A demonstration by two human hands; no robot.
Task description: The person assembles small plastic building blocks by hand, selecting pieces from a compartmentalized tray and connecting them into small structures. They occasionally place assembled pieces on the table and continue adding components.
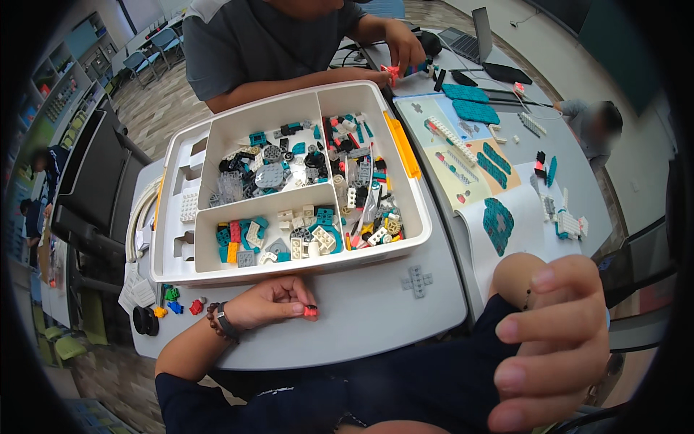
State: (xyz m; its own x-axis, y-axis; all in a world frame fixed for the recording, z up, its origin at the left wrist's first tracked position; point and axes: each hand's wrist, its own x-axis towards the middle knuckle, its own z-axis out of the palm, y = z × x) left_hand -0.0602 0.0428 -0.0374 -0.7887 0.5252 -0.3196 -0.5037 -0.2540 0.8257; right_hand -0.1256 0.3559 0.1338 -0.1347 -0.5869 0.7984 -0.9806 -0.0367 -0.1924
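Between the thumb and fingertips of my left hand (273, 302) is a small red building brick (311, 311) with a dark part on top. That hand rests over the table just in front of the white sorting tray (282, 271). My right hand (557, 340) is raised close to the camera at the lower right. Its fingers are loosely bent and apart, and nothing shows in them. A flat grey cross-shaped piece (416, 281) lies on the table between the two hands. The tray's compartments hold many loose bricks in teal, white, grey, black and red.
Small coloured pieces (176, 307) and a black wheel (145, 321) lie at the table's left. An open instruction booklet (463, 163) is right of the tray, with teal plates (475, 111) and a white assembly (567, 224) around it. A person (275, 58) handles red pieces across the table.
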